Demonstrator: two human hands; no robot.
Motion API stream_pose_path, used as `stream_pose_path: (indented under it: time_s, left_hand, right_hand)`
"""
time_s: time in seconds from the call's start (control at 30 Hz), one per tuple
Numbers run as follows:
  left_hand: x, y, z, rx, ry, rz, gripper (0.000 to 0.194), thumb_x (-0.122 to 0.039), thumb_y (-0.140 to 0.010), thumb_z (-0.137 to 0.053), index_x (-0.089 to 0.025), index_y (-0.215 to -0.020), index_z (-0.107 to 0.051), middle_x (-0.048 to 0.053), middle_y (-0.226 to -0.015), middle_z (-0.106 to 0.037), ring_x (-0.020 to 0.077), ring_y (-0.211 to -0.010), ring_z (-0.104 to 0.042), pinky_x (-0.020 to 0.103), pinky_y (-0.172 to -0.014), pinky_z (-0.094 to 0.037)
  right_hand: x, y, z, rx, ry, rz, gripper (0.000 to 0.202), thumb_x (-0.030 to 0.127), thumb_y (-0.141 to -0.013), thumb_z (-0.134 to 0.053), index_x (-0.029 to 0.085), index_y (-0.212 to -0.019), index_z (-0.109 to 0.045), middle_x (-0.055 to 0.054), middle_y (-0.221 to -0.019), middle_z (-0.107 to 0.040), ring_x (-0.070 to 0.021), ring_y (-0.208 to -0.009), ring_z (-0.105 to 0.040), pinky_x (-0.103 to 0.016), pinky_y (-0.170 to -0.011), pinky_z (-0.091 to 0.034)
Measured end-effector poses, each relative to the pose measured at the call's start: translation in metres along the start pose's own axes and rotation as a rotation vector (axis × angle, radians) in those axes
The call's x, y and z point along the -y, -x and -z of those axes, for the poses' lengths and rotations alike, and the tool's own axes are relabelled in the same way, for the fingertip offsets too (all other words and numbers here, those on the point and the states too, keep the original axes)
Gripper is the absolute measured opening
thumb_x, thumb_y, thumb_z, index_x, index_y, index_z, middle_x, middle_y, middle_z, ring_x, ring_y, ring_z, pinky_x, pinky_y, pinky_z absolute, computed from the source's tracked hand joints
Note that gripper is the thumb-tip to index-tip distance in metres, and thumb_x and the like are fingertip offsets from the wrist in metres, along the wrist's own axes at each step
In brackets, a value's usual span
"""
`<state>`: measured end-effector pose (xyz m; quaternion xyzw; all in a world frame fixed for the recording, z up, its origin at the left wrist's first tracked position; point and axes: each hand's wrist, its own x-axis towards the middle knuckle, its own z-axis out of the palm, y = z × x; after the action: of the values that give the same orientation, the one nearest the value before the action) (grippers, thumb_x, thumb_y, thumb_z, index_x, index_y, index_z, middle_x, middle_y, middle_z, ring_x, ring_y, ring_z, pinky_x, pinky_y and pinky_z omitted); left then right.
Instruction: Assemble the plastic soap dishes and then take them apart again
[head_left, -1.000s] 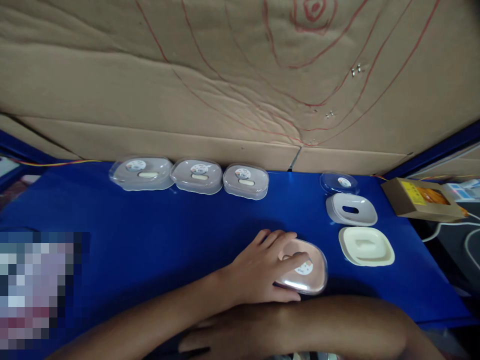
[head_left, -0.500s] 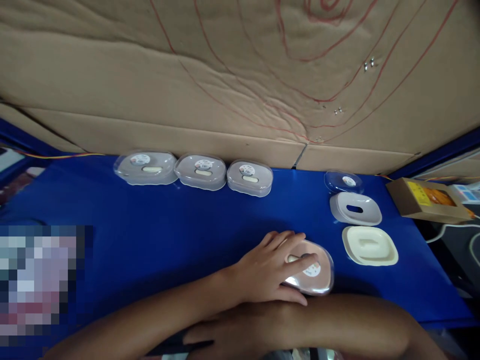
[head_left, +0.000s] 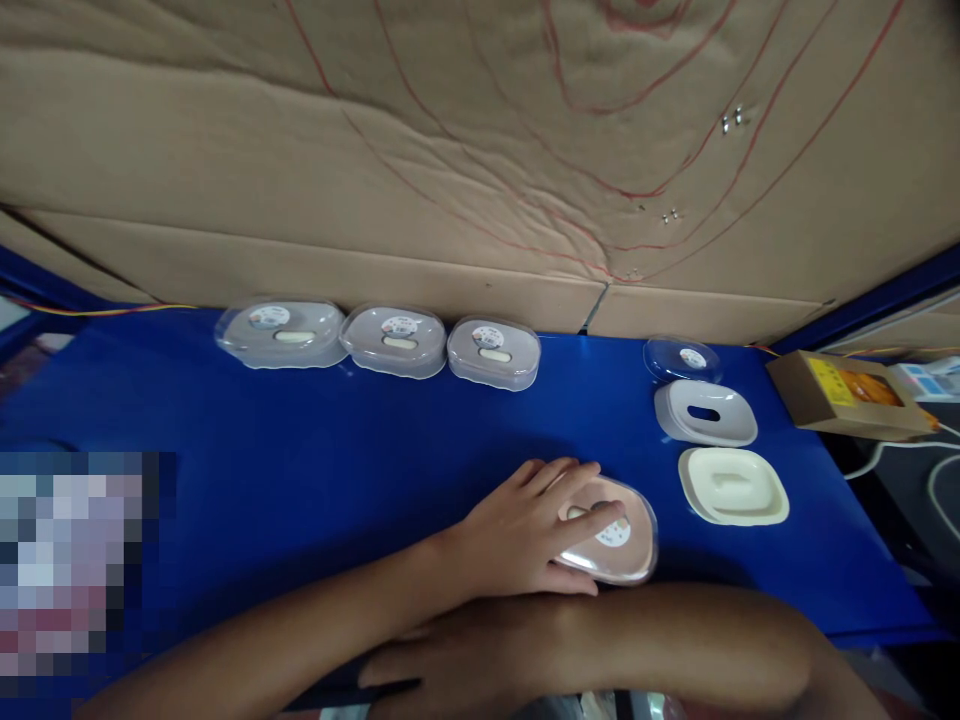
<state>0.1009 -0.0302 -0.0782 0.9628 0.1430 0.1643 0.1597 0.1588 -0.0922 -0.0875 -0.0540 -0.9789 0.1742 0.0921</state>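
My left hand (head_left: 529, 530) lies spread over a pink oval soap dish (head_left: 634, 540) with a clear lid and a round white sticker. Its index finger stretches across the lid, the other fingers reach the far side, and the thumb rests along the near edge. My left forearm crosses above my right hand (head_left: 450, 665), which is in shadow at the table's front edge. The fingers of my right hand point left and look loosely apart; I see nothing in them. To the right of the pink dish is a cream oval tray (head_left: 739, 490) with a raised middle.
Behind the cream tray are a whitish slotted shell (head_left: 709, 412) and a clear lid (head_left: 682, 358). Three lidded grey dishes (head_left: 281, 335) line the back against a cardboard wall (head_left: 375, 200). A brown box (head_left: 832, 395) stands at the right edge of the blue table (head_left: 337, 440).
The whole view has shifted slightly left. My left hand remains on the pink soap dish, and my right hand stays at the front edge.
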Motion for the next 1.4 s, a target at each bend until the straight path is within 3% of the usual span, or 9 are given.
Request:
stream_pose_path:
  time_s: [0.1,0.17,0.43,0.73,0.93,1.1,1.23,1.3,1.4]
  left_hand:
    - [0.005,-0.001,0.004,-0.011,-0.050,0.036,0.081,-0.064,-0.093,-0.075,-0.027,-0.160,-0.048,0.019,-0.169,-0.040,0.0407,-0.146,-0.047,0.054,-0.113,-0.045]
    - [0.009,-0.002,0.008,-0.023,-0.086,0.067,0.078,-0.063,-0.095,-0.073,-0.026,-0.159,-0.050,0.019,-0.167,-0.042,0.0401,-0.146,-0.047,0.052,-0.113,-0.045]
    - [0.017,-0.006,0.019,-0.014,-0.122,0.117,0.074,-0.058,-0.095,-0.072,-0.024,-0.157,-0.052,0.018,-0.165,-0.046,0.0395,-0.148,-0.046,0.052,-0.114,-0.045]
    - [0.032,-0.014,0.017,-0.078,-0.173,0.156,0.070,-0.060,-0.095,-0.071,-0.026,-0.154,-0.055,0.019,-0.163,-0.046,0.0385,-0.147,-0.046,0.052,-0.116,-0.042]
    - [0.047,-0.055,0.026,-0.045,-0.343,0.139,0.061,-0.050,-0.107,-0.054,-0.018,-0.160,-0.050,0.021,-0.156,-0.052,0.0397,-0.139,-0.051,0.057,-0.116,-0.038]
    - [0.056,-0.094,0.024,-0.060,-0.440,0.326,0.058,-0.030,-0.110,-0.041,-0.007,-0.163,-0.043,0.027,-0.162,-0.046,0.0434,-0.150,-0.042,0.067,-0.123,-0.026]
    - [0.060,-0.116,0.016,-0.096,-0.443,0.421,0.060,-0.020,-0.107,-0.042,-0.002,-0.165,-0.039,0.032,-0.167,-0.037,0.0477,-0.155,-0.037,0.075,-0.121,-0.023]
    - [0.052,-0.126,0.011,-0.090,-0.439,0.403,0.064,-0.015,-0.104,-0.046,-0.006,-0.167,-0.036,0.030,-0.171,-0.032,0.0456,-0.158,-0.033,0.073,-0.123,-0.022]
    - [0.018,-0.145,0.000,-0.093,-0.385,0.226,0.067,-0.022,-0.106,-0.050,-0.015,-0.170,-0.033,0.026,-0.174,-0.027,0.0411,-0.160,-0.032,0.065,-0.126,-0.024]
  right_hand:
    - [-0.001,0.003,0.002,-0.044,0.063,0.094,0.031,0.018,-0.111,-0.045,0.026,-0.120,-0.073,0.001,-0.129,-0.071,-0.0131,-0.115,-0.064,-0.023,-0.091,-0.052]
    - [-0.001,0.005,0.004,-0.049,0.075,0.058,0.028,0.022,-0.111,-0.047,0.026,-0.124,-0.072,0.001,-0.133,-0.068,-0.0153,-0.118,-0.062,-0.026,-0.095,-0.050]
    - [0.001,0.004,0.003,-0.043,0.076,0.030,0.027,0.026,-0.113,-0.045,0.027,-0.124,-0.070,0.002,-0.134,-0.068,-0.0127,-0.118,-0.061,-0.025,-0.097,-0.046]
    - [0.002,0.003,0.005,-0.022,0.082,0.025,0.023,0.027,-0.112,-0.048,0.028,-0.123,-0.069,0.002,-0.138,-0.068,-0.0131,-0.123,-0.060,-0.027,-0.101,-0.047]
    - [0.001,0.006,0.001,-0.047,0.120,0.035,0.024,0.028,-0.112,-0.049,0.028,-0.128,-0.067,0.002,-0.142,-0.065,-0.0129,-0.125,-0.060,-0.026,-0.101,-0.047]
    - [0.001,0.007,0.008,-0.057,0.126,0.040,0.026,0.030,-0.113,-0.049,0.028,-0.129,-0.069,0.003,-0.146,-0.064,-0.0143,-0.131,-0.058,-0.027,-0.107,-0.047]
    - [0.001,0.009,0.014,-0.043,0.149,0.047,0.028,0.032,-0.113,-0.050,0.031,-0.130,-0.072,0.004,-0.147,-0.065,-0.0140,-0.137,-0.056,-0.027,-0.112,-0.045]
    - [0.000,0.009,0.012,-0.052,0.181,0.051,0.027,0.033,-0.112,-0.051,0.032,-0.128,-0.073,0.005,-0.146,-0.066,-0.0139,-0.136,-0.057,-0.027,-0.113,-0.045]
    - [-0.003,0.008,0.006,-0.109,0.237,0.084,0.032,0.031,-0.115,-0.045,0.034,-0.124,-0.075,0.007,-0.145,-0.068,-0.0122,-0.139,-0.057,-0.026,-0.118,-0.042]
